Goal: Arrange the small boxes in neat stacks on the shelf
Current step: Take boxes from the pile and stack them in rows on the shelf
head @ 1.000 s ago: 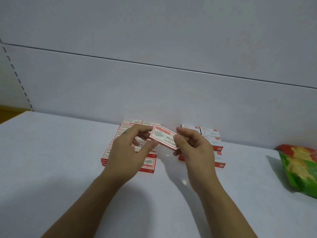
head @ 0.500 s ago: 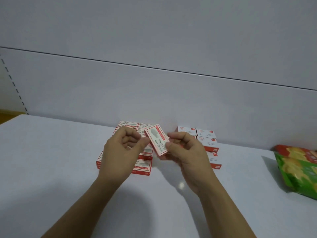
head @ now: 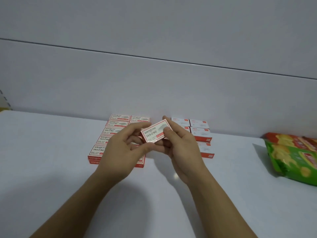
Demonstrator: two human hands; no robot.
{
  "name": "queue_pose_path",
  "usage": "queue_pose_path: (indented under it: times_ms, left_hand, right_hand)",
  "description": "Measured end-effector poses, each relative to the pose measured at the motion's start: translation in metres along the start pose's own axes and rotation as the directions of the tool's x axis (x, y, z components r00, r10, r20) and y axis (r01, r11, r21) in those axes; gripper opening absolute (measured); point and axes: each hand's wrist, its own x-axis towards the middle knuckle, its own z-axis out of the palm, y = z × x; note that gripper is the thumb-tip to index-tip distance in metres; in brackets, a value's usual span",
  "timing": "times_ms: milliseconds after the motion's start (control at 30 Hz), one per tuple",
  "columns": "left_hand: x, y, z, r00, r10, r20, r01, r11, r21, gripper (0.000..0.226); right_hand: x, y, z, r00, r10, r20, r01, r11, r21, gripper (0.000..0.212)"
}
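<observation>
The small box (head: 155, 131) is held in the air between both hands, its printed red-and-white face turned up toward the camera and tilted, with the right end higher than the left.

From the head camera, the left hand (head: 123, 150) pinches the box's left end. Its index finger (head: 137, 126) curls over the upper left edge and its thumb (head: 145, 150) presses up at the lower left corner. The other left fingers are loosely bent beneath the box, and whether they touch it cannot be told.

The right hand (head: 181, 148) grips the right end. Its thumb (head: 166, 129) lies flat on the printed face and its fingers are curled behind the box, with one fingertip showing just above the top edge.

Behind and to the left of the small box, partly hidden by the left hand, the red-and-white stacks (head: 118, 124) lie in two neat columns on the white shelf (head: 51, 152). Behind and to the right of it, partly hidden by the right hand, stand the white-topped stacks (head: 200, 133), which have red sides. Well off to the right of the small box lies a green and red snack bag (head: 291, 158). Beyond it rises the plain white back panel (head: 154, 83).
</observation>
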Motion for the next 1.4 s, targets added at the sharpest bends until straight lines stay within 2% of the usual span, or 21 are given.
queue_pose_path:
  times_ms: [133, 267, 333, 500, 600, 733, 833, 900, 967, 1067, 1167, 1400]
  left_hand:
    - [0.006, -0.003, -0.004, 0.987, -0.069, -0.142, 0.058, 0.995, -0.082, 0.035]
    - [0.007, -0.002, -0.007, 0.981, -0.046, -0.187, 0.044, 0.999, -0.013, 0.037]
    - [0.007, -0.003, -0.01, 0.981, -0.024, -0.195, 0.031, 0.999, 0.033, 0.036]
    - [0.005, -0.005, -0.017, 0.995, 0.02, -0.097, -0.007, 0.992, 0.129, 0.034]
    - [0.004, 0.0, -0.025, 0.997, 0.057, -0.042, -0.043, 0.96, 0.275, 0.037]
    - [-0.004, -0.008, -0.053, 0.996, 0.093, 0.019, -0.085, 0.785, 0.613, 0.05]
    - [-0.013, -0.019, -0.075, 0.996, 0.094, 0.002, -0.065, 0.671, 0.739, 0.045]
    - [-0.019, -0.028, -0.083, 0.995, 0.101, -0.024, -0.046, 0.634, 0.772, 0.039]
    - [-0.025, -0.037, -0.086, 0.986, 0.164, -0.02, -0.089, 0.628, 0.773, 0.039]
    - [-0.03, -0.047, -0.084, 0.974, 0.226, 0.025, -0.161, 0.61, 0.775, 0.032]
    - [-0.03, -0.05, -0.082, 0.967, 0.246, 0.065, -0.201, 0.585, 0.786, 0.025]
    - [-0.032, -0.055, -0.083, 0.971, 0.226, 0.081, -0.2, 0.578, 0.791, 0.018]
  right_hand:
    - [0.001, 0.005, 0.001, 0.99, -0.127, -0.056, 0.107, 0.954, -0.28, 0.037]
    - [0.002, 0.013, 0.001, 0.964, -0.265, -0.021, 0.208, 0.802, -0.56, 0.047]
    - [0.002, 0.013, 0.0, 0.949, -0.314, 0.003, 0.246, 0.737, -0.63, 0.052]
    - [0.002, 0.019, 0.002, 0.926, -0.374, 0.044, 0.29, 0.635, -0.716, 0.048]
    - [0.002, 0.021, 0.002, 0.923, -0.377, 0.083, 0.299, 0.561, -0.772, 0.045]
    - [0.003, 0.028, 0.006, 0.93, -0.354, 0.099, 0.271, 0.477, -0.836, 0.044]
    - [0.002, 0.03, 0.011, 0.952, -0.292, 0.087, 0.219, 0.457, -0.862, 0.048]
    - [0.001, 0.031, 0.013, 0.966, -0.235, 0.11, 0.204, 0.424, -0.882, 0.048]
    - [-0.002, 0.034, 0.015, 0.976, -0.173, 0.129, 0.189, 0.398, -0.898, 0.045]
    - [-0.006, 0.039, 0.019, 0.984, -0.131, 0.123, 0.164, 0.378, -0.911, 0.039]
    - [-0.004, 0.042, 0.019, 0.989, -0.083, 0.121, 0.143, 0.368, -0.919, 0.045]
    - [-0.002, 0.044, 0.019, 0.99, -0.087, 0.115, 0.139, 0.379, -0.915, 0.042]
